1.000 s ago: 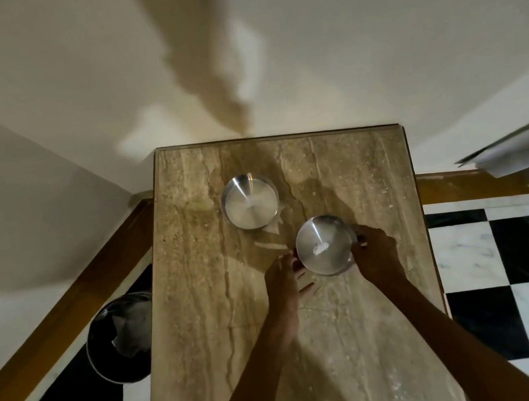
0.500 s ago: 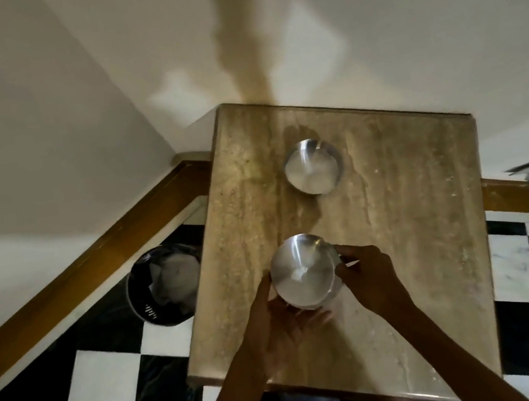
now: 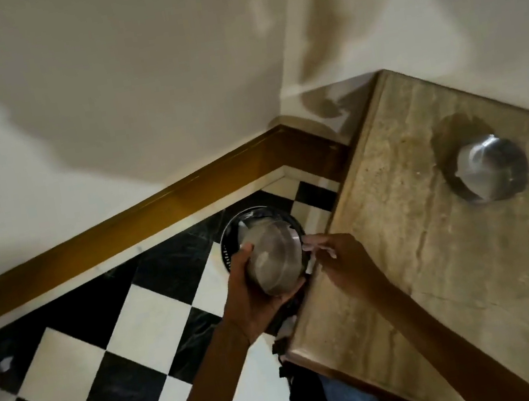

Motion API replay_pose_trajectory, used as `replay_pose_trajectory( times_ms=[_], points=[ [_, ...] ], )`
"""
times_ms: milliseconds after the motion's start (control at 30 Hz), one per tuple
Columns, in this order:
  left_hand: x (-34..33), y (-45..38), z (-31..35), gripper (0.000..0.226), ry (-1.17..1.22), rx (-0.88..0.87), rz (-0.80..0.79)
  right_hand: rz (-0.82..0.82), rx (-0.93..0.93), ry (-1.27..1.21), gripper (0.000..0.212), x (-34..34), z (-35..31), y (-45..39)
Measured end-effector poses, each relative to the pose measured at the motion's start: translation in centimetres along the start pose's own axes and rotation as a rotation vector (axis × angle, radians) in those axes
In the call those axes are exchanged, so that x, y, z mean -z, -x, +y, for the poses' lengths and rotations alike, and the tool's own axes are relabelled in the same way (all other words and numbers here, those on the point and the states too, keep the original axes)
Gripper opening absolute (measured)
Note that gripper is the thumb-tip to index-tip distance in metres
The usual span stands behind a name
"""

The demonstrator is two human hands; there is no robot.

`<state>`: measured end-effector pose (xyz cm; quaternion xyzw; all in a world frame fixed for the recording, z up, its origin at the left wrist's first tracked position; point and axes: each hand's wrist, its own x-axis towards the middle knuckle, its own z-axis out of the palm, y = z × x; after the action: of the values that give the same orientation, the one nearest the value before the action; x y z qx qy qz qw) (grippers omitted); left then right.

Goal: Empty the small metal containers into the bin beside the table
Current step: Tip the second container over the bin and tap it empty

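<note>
My left hand [image 3: 254, 300] grips a small metal container [image 3: 274, 261] from below and holds it tipped over, its underside toward me, above the dark round bin [image 3: 232, 236] on the floor. The container covers most of the bin's opening; what is inside either is hidden. My right hand [image 3: 338, 258] hovers at the container's right side by the table edge, fingers spread, fingertips close to its rim. A second metal container [image 3: 490, 169] stands upright on the marble table [image 3: 422, 262] toward the far right.
The bin stands in the corner between the table's left edge and a brown skirting board [image 3: 141, 216]. Black and white checkered floor tiles [image 3: 107, 357] spread to the left. Cream walls [image 3: 133, 82] rise behind.
The container has left the tabletop and travelled left past the table edge to above the bin, now tipped over. My view has swung left and down toward the floor.
</note>
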<state>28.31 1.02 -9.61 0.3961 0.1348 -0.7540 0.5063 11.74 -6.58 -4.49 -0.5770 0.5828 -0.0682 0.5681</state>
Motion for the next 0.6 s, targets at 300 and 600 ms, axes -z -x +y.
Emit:
replay_pose_trajectory(
  times_ms=[300, 600],
  points=[
    [7.3, -6.0, 3.7, 0.13, -1.597, -0.633, 0.335, 0.068, 0.454, 0.448, 0.067, -6.2, -0.7, -4.1],
    [9.4, -6.9, 2.0, 0.134, -1.656, -0.8, 0.264, -0.219, 0.665, 1.066, 0.098, -7.7, 3.8, -6.2]
  ],
)
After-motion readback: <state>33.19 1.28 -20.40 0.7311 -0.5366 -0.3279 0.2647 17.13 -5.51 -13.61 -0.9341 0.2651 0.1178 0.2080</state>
